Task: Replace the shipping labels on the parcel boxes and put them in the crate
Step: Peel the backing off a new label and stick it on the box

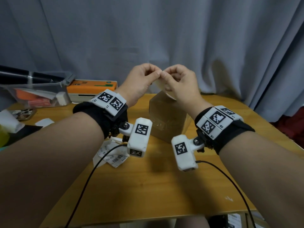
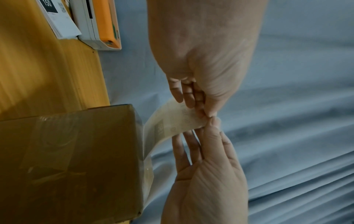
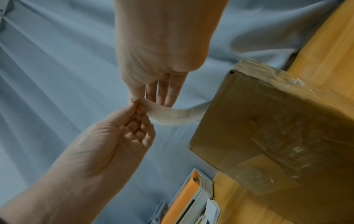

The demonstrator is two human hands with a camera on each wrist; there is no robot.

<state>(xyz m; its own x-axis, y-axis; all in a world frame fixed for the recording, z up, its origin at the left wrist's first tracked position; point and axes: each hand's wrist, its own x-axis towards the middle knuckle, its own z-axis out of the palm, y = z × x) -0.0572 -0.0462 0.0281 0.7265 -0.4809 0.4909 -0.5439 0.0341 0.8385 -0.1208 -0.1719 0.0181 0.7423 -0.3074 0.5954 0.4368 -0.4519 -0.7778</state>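
Observation:
A brown, tape-wrapped parcel box (image 1: 166, 116) stands on the wooden table (image 1: 148, 186), just below my two raised hands. Between them I hold a white shipping label (image 1: 160, 84). My left hand (image 1: 155, 72) and right hand (image 1: 164, 74) each pinch the label's upper end with thumb and forefinger, fingertips nearly touching. The label (image 2: 168, 122) curves down to the box's (image 2: 76, 159) far top edge; whether it sticks there I cannot tell. In the right wrist view the right hand (image 3: 136, 98) pinches from above and the left hand (image 3: 138, 107) from below, the label (image 3: 172, 112) bowing toward the box (image 3: 277, 128).
A crumpled old label (image 1: 111, 155) lies on the table near my left wrist. An orange and white label printer (image 1: 92, 89) and a clear plastic bin (image 1: 36, 92) sit at the back left, a phone (image 1: 24, 112) at the left edge. A grey curtain (image 1: 181, 38) hangs behind.

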